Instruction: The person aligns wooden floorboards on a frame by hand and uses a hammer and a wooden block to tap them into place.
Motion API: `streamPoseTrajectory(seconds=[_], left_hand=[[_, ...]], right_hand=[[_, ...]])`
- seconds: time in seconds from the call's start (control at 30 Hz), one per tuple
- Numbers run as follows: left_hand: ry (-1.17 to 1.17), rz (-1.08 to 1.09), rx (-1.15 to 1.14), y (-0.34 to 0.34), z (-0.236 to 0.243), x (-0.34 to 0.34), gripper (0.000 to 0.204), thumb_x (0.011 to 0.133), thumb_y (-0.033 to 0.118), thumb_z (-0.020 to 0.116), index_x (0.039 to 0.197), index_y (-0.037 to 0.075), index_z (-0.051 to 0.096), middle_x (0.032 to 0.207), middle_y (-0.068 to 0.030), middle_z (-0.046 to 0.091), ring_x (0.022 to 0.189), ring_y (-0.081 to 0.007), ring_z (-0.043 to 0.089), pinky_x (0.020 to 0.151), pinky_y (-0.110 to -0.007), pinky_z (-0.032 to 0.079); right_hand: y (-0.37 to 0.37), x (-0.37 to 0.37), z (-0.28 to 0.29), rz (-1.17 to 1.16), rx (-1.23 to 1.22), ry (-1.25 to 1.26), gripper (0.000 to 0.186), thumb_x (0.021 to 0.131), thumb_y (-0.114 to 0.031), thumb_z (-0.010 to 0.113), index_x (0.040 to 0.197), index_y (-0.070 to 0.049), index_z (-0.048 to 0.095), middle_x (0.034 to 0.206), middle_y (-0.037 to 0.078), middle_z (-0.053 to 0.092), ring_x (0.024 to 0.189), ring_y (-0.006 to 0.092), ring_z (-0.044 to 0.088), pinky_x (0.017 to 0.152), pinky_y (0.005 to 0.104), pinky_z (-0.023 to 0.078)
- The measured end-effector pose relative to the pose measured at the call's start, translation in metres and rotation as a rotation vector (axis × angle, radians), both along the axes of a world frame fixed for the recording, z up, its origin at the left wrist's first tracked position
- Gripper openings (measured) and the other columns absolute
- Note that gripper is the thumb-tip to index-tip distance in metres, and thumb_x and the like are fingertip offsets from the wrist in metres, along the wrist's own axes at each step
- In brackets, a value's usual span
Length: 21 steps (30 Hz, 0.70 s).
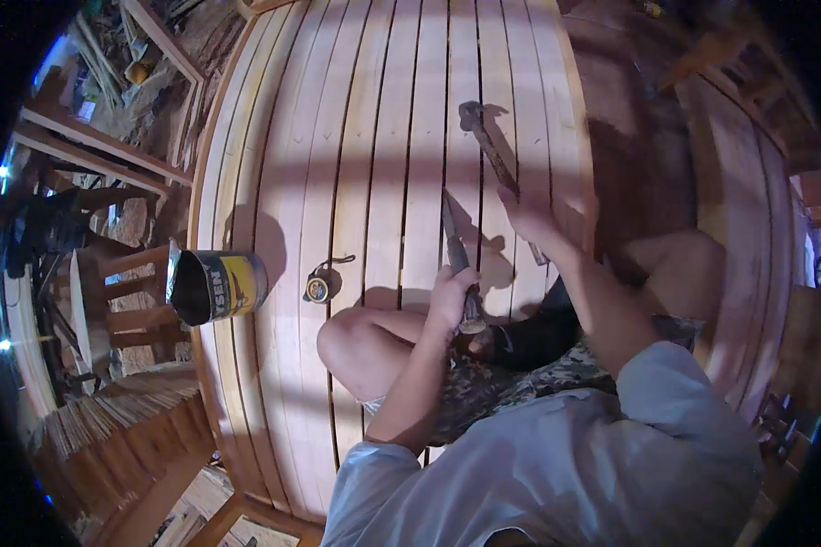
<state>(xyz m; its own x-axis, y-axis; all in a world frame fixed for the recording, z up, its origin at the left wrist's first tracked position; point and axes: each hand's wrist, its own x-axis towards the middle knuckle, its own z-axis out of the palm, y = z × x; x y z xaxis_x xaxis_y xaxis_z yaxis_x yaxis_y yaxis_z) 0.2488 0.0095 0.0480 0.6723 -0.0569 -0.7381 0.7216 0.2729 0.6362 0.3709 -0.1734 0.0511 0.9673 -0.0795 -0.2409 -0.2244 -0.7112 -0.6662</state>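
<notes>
Pale wooden planks (374, 137) fill the middle of the view, laid side by side with dark gaps running away from the person, and bands of light and shadow cross them. Rough timber framing and stacked wood sit beyond the left edge of this deck.

Next in size comes the person, seated on the planks in a grey shirt and patterned shorts, one bare knee (342, 342) bent up on the left.

A dark open tin can (217, 286) with a yellow label lies on its side near the left edge of the planks, its mouth facing left. A small round tape measure (318, 287) rests on the boards between the can and the knee.

The hammer (493, 155) is raised over the planks to the upper right of the chisel, its long axis running diagonally: the head points up and to the left, the handle comes down and to the right into the right hand (531, 219), whose fingers are clenched around the handle, the forearm stretched forward.

The chisel (456, 260) stands over a gap between two boards, its long axis near upright, the tip pointing away from the person and slightly left. The left hand (452, 296) grasps its lower part in a closed fist, elbow bent beside the knee.
</notes>
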Motion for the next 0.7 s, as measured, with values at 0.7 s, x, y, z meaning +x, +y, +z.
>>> streamPoseTrajectory(seconds=[0.7], left_hand=[[-0.021,-0.089,-0.348,-0.041,0.111,-0.036,0.019,0.085,0.016,0.063,0.092,0.002,0.052,0.069,-0.0111,0.058,0.053,-0.02,0.058,0.047,-0.033,0.051]], right_hand=[[-0.107,-0.067,0.143,-0.308,0.538,0.111,0.02,0.094,-0.025,0.064,0.095,-0.006,0.056,0.07,0.001,0.054,0.051,0.0103,0.052,0.043,0.028,0.043]])
